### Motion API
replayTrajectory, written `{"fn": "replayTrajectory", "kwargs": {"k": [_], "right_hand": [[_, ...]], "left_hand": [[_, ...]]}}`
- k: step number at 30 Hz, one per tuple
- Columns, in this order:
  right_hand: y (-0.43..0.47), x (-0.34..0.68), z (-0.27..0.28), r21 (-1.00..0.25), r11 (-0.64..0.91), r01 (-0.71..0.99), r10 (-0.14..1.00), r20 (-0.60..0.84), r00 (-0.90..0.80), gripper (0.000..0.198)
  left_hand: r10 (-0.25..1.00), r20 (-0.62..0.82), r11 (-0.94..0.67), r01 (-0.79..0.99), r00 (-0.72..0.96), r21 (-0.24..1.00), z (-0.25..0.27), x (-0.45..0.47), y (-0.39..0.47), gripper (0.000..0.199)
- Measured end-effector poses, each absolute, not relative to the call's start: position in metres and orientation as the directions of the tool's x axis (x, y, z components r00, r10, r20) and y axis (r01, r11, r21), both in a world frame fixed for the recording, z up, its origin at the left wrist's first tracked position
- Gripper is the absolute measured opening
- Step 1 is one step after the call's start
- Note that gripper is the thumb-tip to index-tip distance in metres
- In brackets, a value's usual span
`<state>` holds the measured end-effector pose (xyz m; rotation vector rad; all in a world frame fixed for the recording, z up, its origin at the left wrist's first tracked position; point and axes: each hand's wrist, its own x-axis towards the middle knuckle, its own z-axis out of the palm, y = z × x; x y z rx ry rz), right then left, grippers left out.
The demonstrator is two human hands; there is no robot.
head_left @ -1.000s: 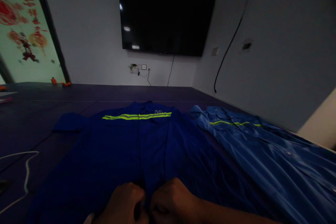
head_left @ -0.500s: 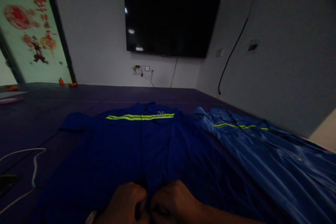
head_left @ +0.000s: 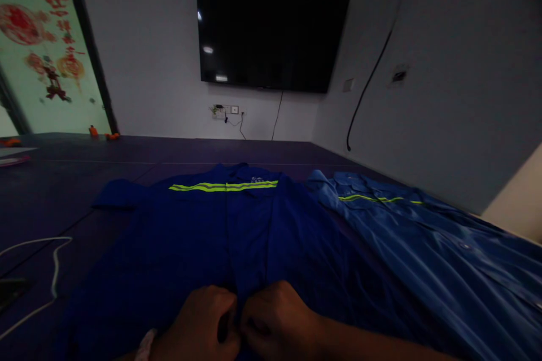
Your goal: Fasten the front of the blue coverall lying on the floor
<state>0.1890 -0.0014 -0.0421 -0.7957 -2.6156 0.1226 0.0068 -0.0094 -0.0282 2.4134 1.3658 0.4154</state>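
Observation:
A dark blue work jacket (head_left: 182, 231) with a yellow-green reflective stripe across the chest lies spread out, collar away from me. My left hand (head_left: 207, 321) is closed at the front opening low on the jacket, its fingers curled in a pinch on the fabric. Right beside it, my right hand (head_left: 277, 318) is closed too, gripping the front edge on the other side. The two hands almost touch. Whatever sits between the fingertips, such as a fastener, is hidden by the hands and the dim light.
A second, lighter blue work jacket (head_left: 406, 237) lies to the right on the dark purple surface (head_left: 178, 149). A white cable (head_left: 56, 271) curls at the left near a dark flat object (head_left: 12, 291). Small orange items (head_left: 94, 131) stand far left. A television (head_left: 271, 28) hangs on the wall.
Both hands have shifted slightly up and away from me along the jacket front, still closed. The view has turned a little to the right; the jackets stay in place.

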Motion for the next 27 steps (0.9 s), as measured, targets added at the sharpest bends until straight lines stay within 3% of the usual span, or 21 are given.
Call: {"fn": "replayTrajectory", "kwargs": {"k": [14,27], "right_hand": [[-0.003,0.186,-0.037,-0.285,0.719,0.634,0.693,0.225,-0.685,0.008],[-0.004,0.190,-0.034,-0.299,0.744,0.598,0.664,0.227,-0.712,0.008]], "left_hand": [[0.880,0.151,-0.472,0.786,0.451,0.399,-0.036,0.006,-0.011,0.010],[0.867,0.105,-0.488,0.789,0.487,0.373,-0.026,0.006,-0.015,0.013]]}}
